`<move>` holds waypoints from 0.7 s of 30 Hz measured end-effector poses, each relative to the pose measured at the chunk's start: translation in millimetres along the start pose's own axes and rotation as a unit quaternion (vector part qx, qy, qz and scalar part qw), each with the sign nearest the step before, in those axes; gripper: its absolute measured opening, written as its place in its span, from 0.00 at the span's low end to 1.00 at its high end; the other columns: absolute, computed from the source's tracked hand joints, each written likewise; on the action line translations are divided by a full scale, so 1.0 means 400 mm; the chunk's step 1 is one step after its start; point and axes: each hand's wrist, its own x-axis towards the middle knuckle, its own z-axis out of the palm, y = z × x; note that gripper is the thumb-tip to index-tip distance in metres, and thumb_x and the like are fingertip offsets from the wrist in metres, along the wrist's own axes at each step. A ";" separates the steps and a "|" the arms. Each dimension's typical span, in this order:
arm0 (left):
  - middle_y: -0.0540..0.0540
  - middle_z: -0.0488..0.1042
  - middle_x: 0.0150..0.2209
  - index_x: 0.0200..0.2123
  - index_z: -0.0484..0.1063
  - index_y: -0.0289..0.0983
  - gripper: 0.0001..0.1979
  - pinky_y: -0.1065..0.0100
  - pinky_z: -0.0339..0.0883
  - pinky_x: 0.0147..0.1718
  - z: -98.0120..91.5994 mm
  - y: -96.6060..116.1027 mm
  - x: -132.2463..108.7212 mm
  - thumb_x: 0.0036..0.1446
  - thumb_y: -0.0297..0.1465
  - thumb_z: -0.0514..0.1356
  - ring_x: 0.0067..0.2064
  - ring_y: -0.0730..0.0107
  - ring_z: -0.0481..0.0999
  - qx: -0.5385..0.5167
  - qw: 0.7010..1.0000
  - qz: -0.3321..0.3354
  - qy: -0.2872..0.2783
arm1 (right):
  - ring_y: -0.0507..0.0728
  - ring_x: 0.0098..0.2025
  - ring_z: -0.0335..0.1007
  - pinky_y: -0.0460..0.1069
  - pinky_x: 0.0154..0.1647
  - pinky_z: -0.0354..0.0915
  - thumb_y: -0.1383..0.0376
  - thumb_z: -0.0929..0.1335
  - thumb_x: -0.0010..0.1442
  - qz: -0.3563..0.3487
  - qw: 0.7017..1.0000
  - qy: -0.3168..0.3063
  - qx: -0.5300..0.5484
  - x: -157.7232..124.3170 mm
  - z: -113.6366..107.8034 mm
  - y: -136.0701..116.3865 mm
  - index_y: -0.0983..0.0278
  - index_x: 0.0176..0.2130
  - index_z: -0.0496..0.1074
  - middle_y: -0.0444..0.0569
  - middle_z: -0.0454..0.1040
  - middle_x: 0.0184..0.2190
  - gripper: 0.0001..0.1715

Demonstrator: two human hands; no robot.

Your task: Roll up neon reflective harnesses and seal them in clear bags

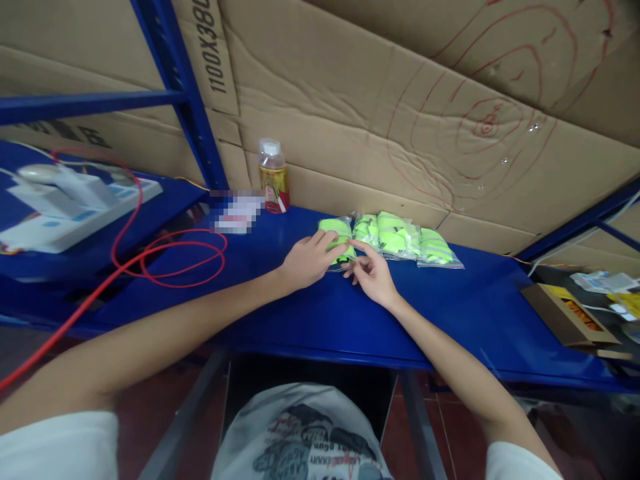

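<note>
My left hand (309, 260) lies over a clear bag of folded neon-yellow fabric with grey reflective strips (336, 227). Its fingers rest across the top of the bag, thumb apart and pointing right. At the bag's right edge is my right hand (374, 275), index finger stretched towards the left thumb and the other fingers loosely bent and spread. Part of the bag is hidden beneath both hands. To the right, along the cardboard wall, several similar neon-yellow bags (395, 233) lie side by side, with another bag (434, 247) at the row's right end.
The blue table (310, 327) backs onto a cardboard wall (350, 133). A capped bottle (274, 180) stands at the back, beside a blurred paper (237, 217). Left are a looping red cable (185, 285) and a white power strip (60, 220). An open carton (565, 317) sits right.
</note>
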 end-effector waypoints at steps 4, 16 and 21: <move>0.38 0.74 0.56 0.61 0.70 0.41 0.25 0.62 0.72 0.36 0.013 -0.012 0.002 0.63 0.19 0.58 0.54 0.51 0.77 -0.040 0.996 -0.079 -0.030 | 0.54 0.30 0.77 0.50 0.34 0.73 0.62 0.70 0.66 -0.016 0.995 -0.016 -0.099 -0.008 -0.003 -0.002 0.58 0.72 0.70 0.43 0.80 0.32 0.37; 0.47 0.66 0.47 0.52 0.67 0.40 0.25 0.64 0.72 0.37 0.057 -0.028 -0.014 0.51 0.27 0.67 0.39 0.66 0.73 -0.440 0.891 -0.111 -0.002 | 0.51 0.26 0.59 0.49 0.33 0.57 0.43 0.79 0.59 -0.061 0.963 0.092 -0.244 -0.002 -0.007 -0.028 0.64 0.43 0.81 0.36 0.62 0.23 0.29; 0.46 0.66 0.46 0.53 0.72 0.40 0.26 0.63 0.73 0.37 0.057 -0.033 -0.013 0.52 0.35 0.72 0.37 0.68 0.72 -0.469 0.877 -0.102 0.014 | 0.52 0.26 0.61 0.49 0.33 0.59 0.43 0.79 0.58 -0.064 0.957 0.097 -0.267 0.000 -0.004 -0.025 0.62 0.39 0.78 0.37 0.64 0.23 0.27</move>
